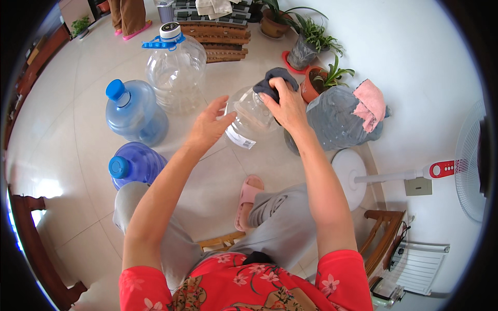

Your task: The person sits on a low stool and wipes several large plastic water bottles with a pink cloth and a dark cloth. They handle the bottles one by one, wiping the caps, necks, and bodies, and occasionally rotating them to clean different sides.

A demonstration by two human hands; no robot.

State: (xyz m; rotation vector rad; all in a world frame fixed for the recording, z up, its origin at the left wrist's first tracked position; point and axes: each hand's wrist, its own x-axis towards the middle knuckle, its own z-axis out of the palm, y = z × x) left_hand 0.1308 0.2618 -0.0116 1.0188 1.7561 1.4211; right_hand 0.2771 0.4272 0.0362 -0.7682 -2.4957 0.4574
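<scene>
My right hand (286, 103) grips a dark grey cloth (271, 77) against the neck of a clear plastic water jug (253, 112). This jug stands on the tiled floor and bears a white printed label (240, 137). At the jug's left side my left hand (210, 121) is spread and holds nothing; whether its fingertips touch the plastic I cannot tell. Left of the hands stand a large clear jug (175, 74) with a white cap and blue handle, a light-blue jug (136, 110) and a darker blue jug (140, 163), both with blue caps.
Right of my hand a bluish water jug (334, 116) lies on its side, a pink cloth (369, 105) draped over it. Potted plants (305, 50) line the wall. A standing fan (472, 161) with a white base (349, 179) is at right. Someone in brown trousers (127, 17) stands at the back.
</scene>
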